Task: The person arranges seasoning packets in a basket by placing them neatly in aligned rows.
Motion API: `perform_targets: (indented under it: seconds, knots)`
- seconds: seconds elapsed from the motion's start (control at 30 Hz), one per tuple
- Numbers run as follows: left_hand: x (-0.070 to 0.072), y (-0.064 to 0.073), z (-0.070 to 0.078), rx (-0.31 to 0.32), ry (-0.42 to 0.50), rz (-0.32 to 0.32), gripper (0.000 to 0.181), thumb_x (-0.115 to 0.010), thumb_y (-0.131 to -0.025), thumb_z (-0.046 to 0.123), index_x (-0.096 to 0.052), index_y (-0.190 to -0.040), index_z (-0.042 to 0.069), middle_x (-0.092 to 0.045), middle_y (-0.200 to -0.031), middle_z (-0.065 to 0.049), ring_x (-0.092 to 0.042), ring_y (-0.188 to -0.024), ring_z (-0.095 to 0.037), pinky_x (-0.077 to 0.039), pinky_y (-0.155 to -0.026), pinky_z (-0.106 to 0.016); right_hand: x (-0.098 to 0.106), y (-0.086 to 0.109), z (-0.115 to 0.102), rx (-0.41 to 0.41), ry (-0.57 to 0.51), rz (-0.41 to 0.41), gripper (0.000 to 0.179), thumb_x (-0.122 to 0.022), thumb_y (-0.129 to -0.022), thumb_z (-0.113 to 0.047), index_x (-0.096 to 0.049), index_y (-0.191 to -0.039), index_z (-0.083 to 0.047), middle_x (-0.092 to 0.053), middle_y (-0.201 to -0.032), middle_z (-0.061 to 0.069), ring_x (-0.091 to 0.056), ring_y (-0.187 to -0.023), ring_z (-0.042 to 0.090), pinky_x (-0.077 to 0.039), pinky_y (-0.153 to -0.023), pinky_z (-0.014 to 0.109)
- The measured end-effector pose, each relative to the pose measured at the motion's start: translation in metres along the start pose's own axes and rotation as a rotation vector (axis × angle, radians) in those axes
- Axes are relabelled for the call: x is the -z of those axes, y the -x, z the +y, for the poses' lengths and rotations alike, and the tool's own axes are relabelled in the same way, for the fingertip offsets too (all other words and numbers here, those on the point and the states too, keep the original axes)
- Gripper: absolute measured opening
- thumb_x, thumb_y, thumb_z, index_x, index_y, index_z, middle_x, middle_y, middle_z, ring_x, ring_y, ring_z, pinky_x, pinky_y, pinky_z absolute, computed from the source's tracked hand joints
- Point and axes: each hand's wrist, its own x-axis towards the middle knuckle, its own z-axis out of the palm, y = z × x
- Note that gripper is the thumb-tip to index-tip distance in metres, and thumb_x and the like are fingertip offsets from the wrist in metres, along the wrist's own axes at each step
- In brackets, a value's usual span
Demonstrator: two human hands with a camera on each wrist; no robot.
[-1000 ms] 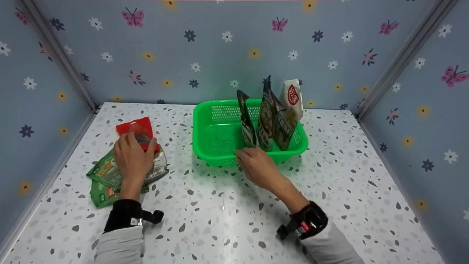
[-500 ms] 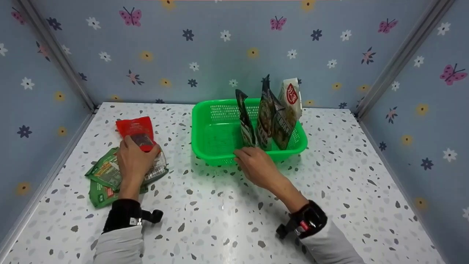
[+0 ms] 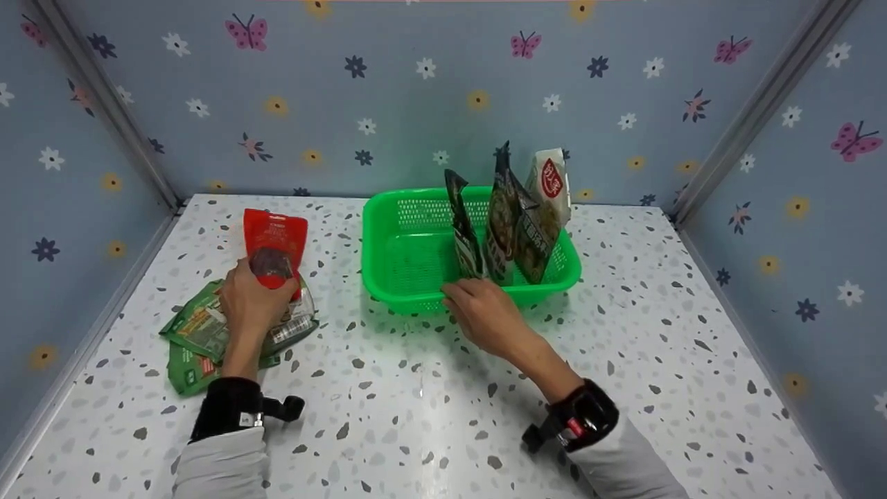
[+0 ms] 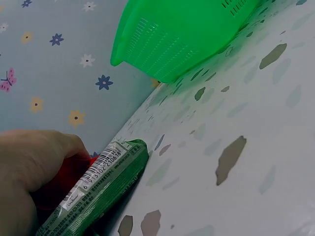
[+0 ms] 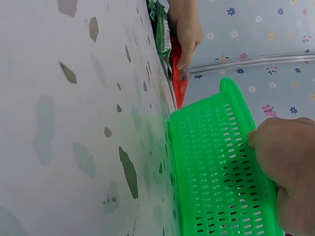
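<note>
My left hand grips a red snack packet and tilts it up off a pile of green packets at the table's left. The same hand shows in the left wrist view beside a green packet with a barcode. My right hand holds the near rim of a green plastic basket. Three packets stand upright in the basket's right half: two dark ones and a white one. The right wrist view shows the basket wall under my right hand.
The speckled white table is boxed in by blue flowered walls at the back and both sides. Bare tabletop lies in front of the basket and to its right.
My left hand has lifted the red packet's far end up and toward the basket; before it lay flat on the pile. The right hand stays on the basket rim.
</note>
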Motion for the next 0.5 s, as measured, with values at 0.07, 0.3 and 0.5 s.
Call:
perform_targets:
  seconds: [0.07,0.3,0.5]
  knots:
    - [-0.001,0.0,0.0,-0.026,0.019,0.02,0.087,-0.077,-0.098,0.029,-0.04,-0.168,-0.007,-0.057,-0.155,-0.036,-0.055,-0.145,-0.053,-0.046,-0.121,-0.072,0.0,0.0,0.0,-0.002,0.001,-0.003,0.028,-0.065,-0.116,-0.015,-0.077,-0.134,0.001,-0.083,-0.119,0.015,-0.081,-0.11,0.032,-0.066,-0.1,0.046]
    - [-0.002,0.002,0.004,-0.119,0.102,0.117,0.078,-0.079,-0.096,0.022,-0.049,-0.164,-0.004,-0.063,-0.152,-0.032,-0.062,-0.138,-0.049,-0.054,-0.116,-0.068,0.0,0.0,-0.001,-0.006,-0.003,-0.008,0.028,-0.065,-0.116,-0.016,-0.077,-0.133,0.001,-0.083,-0.118,0.014,-0.08,-0.109,0.032,-0.066,-0.099,0.046]
    - [0.001,0.007,0.022,-0.186,0.229,0.219,0.077,-0.081,-0.098,0.024,-0.05,-0.166,0.005,-0.062,-0.158,-0.024,-0.063,-0.139,-0.04,-0.056,-0.119,-0.063,0.003,0.0,-0.001,-0.014,0.004,-0.034,0.029,-0.064,-0.116,-0.017,-0.076,-0.136,0.0,-0.082,-0.119,0.014,-0.08,-0.11,0.031,-0.066,-0.099,0.046]
